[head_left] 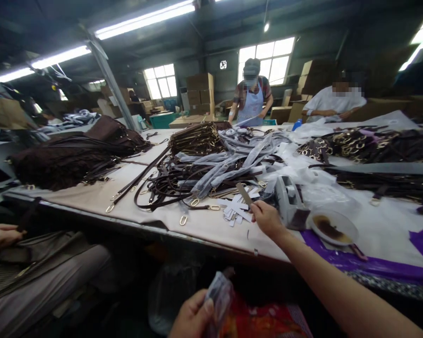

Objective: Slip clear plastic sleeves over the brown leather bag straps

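My right hand (268, 219) reaches over the table edge, its fingers pinched on a flat brown strip (244, 193) that looks like card or leather. Just under the strip lies a loose pile of white paper strips (234, 210). Low in the view, in front of the table, my left hand (193, 315) is closed around a clear plastic sleeve (219, 293); what is inside it cannot be made out. A grey tape dispenser (286, 199) stands right beside my right hand. Dark brown straps (169, 185) with gold clasps lie tangled beyond the paper strips.
A dish of brown liquid (333, 227) sits near purple plastic (370, 267). Brown bags (66, 155) are heaped at left. A neighbour's hand (2, 237) holds a dark strap at far left. Two people (254, 101) work across the table. Red cloth (264, 321) lies below.
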`<state>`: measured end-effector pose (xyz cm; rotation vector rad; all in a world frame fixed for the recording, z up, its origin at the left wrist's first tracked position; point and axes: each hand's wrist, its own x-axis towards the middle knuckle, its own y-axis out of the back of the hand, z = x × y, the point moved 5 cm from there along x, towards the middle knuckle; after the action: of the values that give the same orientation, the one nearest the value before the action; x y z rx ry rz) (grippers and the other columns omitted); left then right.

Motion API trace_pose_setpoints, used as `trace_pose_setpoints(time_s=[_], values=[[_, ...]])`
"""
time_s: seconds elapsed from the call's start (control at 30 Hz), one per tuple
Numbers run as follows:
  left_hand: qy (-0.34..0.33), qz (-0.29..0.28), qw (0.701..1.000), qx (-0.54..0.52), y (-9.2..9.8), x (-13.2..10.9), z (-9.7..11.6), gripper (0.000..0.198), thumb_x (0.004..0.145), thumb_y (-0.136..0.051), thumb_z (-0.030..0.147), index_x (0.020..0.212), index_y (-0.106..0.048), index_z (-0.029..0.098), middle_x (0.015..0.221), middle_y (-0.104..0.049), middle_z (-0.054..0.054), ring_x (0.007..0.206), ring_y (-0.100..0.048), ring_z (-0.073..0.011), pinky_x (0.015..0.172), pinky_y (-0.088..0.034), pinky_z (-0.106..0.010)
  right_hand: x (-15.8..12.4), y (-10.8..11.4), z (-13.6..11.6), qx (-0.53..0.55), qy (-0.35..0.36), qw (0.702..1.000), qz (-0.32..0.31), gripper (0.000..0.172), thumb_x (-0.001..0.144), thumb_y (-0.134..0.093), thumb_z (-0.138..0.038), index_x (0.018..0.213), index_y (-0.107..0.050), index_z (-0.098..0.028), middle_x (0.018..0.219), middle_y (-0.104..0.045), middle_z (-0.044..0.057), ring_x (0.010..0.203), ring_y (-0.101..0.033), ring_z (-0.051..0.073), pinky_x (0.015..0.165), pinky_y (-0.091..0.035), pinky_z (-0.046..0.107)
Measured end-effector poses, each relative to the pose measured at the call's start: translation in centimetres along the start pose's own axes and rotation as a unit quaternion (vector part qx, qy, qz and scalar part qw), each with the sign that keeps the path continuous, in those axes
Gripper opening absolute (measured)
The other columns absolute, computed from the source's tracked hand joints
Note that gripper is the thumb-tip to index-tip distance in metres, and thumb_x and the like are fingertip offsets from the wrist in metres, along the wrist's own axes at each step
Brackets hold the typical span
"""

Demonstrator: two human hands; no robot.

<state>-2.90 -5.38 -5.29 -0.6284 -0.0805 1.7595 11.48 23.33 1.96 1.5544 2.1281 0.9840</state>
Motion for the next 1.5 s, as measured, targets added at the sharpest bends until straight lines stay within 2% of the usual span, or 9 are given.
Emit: trace_pose_setpoints(time_s=[0.17, 0.33, 0.5, 0.77, 0.93, 1.07, 1.2, 1.33, 1.5], values=[[-0.066, 0.082, 0.987, -0.125, 0.6, 1.6, 4.7, 0.030, 0.077, -0.078, 0.041, 0.088, -0.070, 0.014, 0.074, -0.062, -0.003, 0.070, -0.058, -0.0149, 0.072, -0.049, -0.027, -9.8, -1.3, -1.2, 0.192, -0.042, 0.961, -0.193, 0.040, 0.090, -0.046, -0.052, 0.068, -0.052, -0.020, 0.050, -0.055, -0.004, 0.040, -0.047, 0.010, 0.044, -0.037, 0.022], [-0.089, 0.069, 0.983, -0.144, 0.3, 3.1, 5.5, 0.027, 0.087, -0.068, 0.038, 0.079, -0.064, 0.012, 0.072, -0.059, -0.002, 0.066, -0.055, -0.0124, 0.068, -0.049, -0.026, -17.4, -3.1, -2.4, 0.305, -0.172, 0.887, -0.300, 0.040, 0.079, -0.055, -0.057, 0.069, -0.056, -0.019, 0.041, -0.041, -0.008, 0.034, -0.034, 0.007, 0.036, -0.026, 0.019], [-0.095, 0.040, 0.987, -0.127, -1.7, 3.1, 5.5, 0.028, 0.091, -0.065, 0.035, 0.109, -0.066, 0.014, 0.081, -0.064, -0.003, 0.072, -0.058, -0.0126, 0.070, -0.049, -0.025, -17.9, -3.7, -2.6, 0.301, -0.232, 0.879, -0.287, 0.034, 0.072, -0.059, -0.053, 0.063, -0.056, -0.020, 0.038, -0.041, -0.008, 0.031, -0.033, 0.007, 0.032, -0.026, 0.019], [-0.106, 0.069, 0.991, -0.037, -1.5, 1.9, 4.2, 0.082, 0.087, -0.070, 0.037, 0.153, -0.025, 0.020, 0.131, -0.061, -0.014, 0.115, -0.059, -0.0249, 0.100, -0.044, -0.038, -18.3, -5.3, -1.8, 0.334, -0.274, 0.846, -0.311, 0.037, 0.070, -0.063, -0.057, 0.065, -0.055, -0.021, 0.037, -0.042, -0.009, 0.028, -0.032, 0.007, 0.031, -0.025, 0.019], [-0.102, 0.034, 0.994, 0.038, -3.0, 1.2, 3.4, 0.088, 0.087, -0.069, 0.042, 0.155, -0.018, 0.019, 0.092, -0.065, -0.005, 0.080, -0.061, -0.0171, 0.075, -0.047, -0.030, -18.4, -7.1, -2.1, 0.456, -0.204, 0.817, -0.287, 0.046, 0.074, -0.067, -0.061, 0.070, -0.057, -0.017, 0.044, -0.049, -0.007, 0.035, -0.036, 0.005, 0.039, -0.026, 0.018], [-0.098, -0.020, 0.994, 0.031, -4.3, 1.1, 3.4, 0.054, 0.088, -0.067, 0.043, 0.131, -0.050, 0.015, 0.076, -0.054, 0.000, 0.067, -0.050, -0.0115, 0.064, -0.041, -0.025, -18.7, -7.9, -2.0, 0.506, -0.187, 0.793, -0.283, 0.045, 0.079, -0.067, -0.060, 0.072, -0.057, -0.016, 0.047, -0.048, -0.007, 0.038, -0.034, 0.005, 0.042, -0.024, 0.019], [-0.066, -0.007, 0.997, 0.047, -3.6, 1.3, 3.4, 0.033, 0.087, -0.067, 0.044, 0.084, -0.058, 0.013, 0.069, -0.051, 0.001, 0.059, -0.043, -0.0087, 0.057, -0.035, -0.023, -19.0, -7.1, -1.6, 0.442, -0.162, 0.832, -0.294, 0.043, 0.081, -0.064, -0.059, 0.084, -0.062, -0.016, 0.053, -0.053, -0.005, 0.043, -0.043, 0.009, 0.044, -0.034, 0.021], [-0.018, 0.011, 0.999, 0.028, -2.2, 1.5, 2.8, 0.034, 0.084, -0.069, 0.045, 0.085, -0.059, 0.013, 0.070, -0.054, 0.001, 0.060, -0.046, -0.0094, 0.060, -0.037, -0.023, -19.1, -4.2, -2.7, 0.343, 0.019, 0.898, -0.276, 0.046, 0.083, -0.068, -0.035, 0.125, -0.057, -0.023, 0.104, -0.068, 0.007, 0.086, -0.064, 0.020, 0.075, -0.053, 0.032], [0.019, -0.054, 0.987, 0.153, -2.7, 1.2, 2.3, 0.039, 0.080, -0.071, 0.048, 0.088, -0.065, 0.011, 0.073, -0.056, 0.000, 0.063, -0.046, -0.0105, 0.060, -0.036, -0.023, -18.0, -1.9, -4.7, 0.175, 0.227, 0.940, -0.183, 0.025, 0.088, -0.050, -0.012, 0.096, -0.072, -0.023, 0.091, -0.066, 0.007, 0.084, -0.062, 0.018, 0.076, -0.050, 0.031]])
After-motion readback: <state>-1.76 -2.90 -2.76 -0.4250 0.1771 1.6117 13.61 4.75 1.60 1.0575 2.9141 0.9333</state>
